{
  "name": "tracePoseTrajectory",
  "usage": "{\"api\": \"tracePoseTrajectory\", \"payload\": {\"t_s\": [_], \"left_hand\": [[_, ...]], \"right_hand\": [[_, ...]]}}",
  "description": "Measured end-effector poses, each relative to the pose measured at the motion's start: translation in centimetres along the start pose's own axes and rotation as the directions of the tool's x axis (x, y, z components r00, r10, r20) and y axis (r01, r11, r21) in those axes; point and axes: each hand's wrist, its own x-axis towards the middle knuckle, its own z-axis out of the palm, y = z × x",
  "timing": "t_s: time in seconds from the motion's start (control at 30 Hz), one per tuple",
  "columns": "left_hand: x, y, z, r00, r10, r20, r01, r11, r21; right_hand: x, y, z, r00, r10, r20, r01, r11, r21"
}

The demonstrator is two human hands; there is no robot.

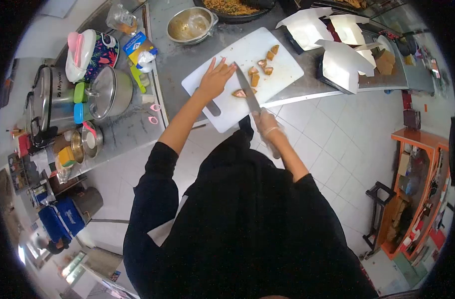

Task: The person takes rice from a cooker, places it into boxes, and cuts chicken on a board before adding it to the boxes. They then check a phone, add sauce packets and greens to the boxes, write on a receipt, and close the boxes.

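Head view: a knife (248,90) angles across a white board (285,82) beside food pieces (255,80).
The right hand (267,124) wraps the handle, probably for control; the left hand (215,80) is spread, fingers near the blade's tip, perhaps steadying it, though contact is unclear. Most pieces lie on the board's right side, likely leaving room for the blade; open boxes (340,64) stand near on the desk (173,72).

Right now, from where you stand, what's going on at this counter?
The person's right hand grips a knife over a white board. The left hand is spread near the knife's tip; whether it touches is unclear. Several brown food pieces lie on the board, one right beside the blade. Open boxes stand nearby.
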Motion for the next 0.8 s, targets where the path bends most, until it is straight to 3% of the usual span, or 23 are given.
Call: {"api": "tracePoseTrajectory", "payload": {"t_s": [0.07,0.1,0.2,0.4,0.53,0.73,0.8], "left_hand": [[1.2,-0.7,-1.8,0.991,-0.063,-0.117,0.058,0.997,-0.048],[1.5,-0.6,-3.3,0.955,-0.152,-0.256,0.137,0.988,-0.077],[0.2,-0.6,-6.3,0.917,-0.281,-0.283,0.292,0.956,-0.004],[-1.5,-1.5,-2.1,0.975,-0.208,-0.078,0.210,0.977,0.021],[-1.9,-2.4,-0.9,0.969,-0.225,0.104,0.225,0.974,0.012],[-1.9,-4.7,0.4,0.979,-0.197,0.060,0.192,0.979,0.073],[-0.8,-6.0,-0.2,0.972,-0.199,0.121,0.189,0.977,0.094]], "right_hand": [[-0.6,-1.7,-2.3,0.995,-0.078,-0.057,0.076,0.996,-0.037],[-2.0,-3.5,-3.9,0.993,-0.088,-0.075,0.085,0.995,-0.046],[-3.3,-5.0,-4.4,0.988,-0.127,-0.083,0.116,0.985,-0.124],[-2.5,-6.7,-2.4,0.994,-0.092,0.054,0.105,0.924,-0.367],[-2.1,-7.7,-2.3,0.993,-0.029,0.113,0.066,0.939,-0.336],[-0.6,-9.8,-0.8,0.975,0.173,0.139,-0.154,0.979,-0.137],[1.6,-8.8,0.3,0.983,0.147,0.109,-0.135,0.985,-0.109]]}}
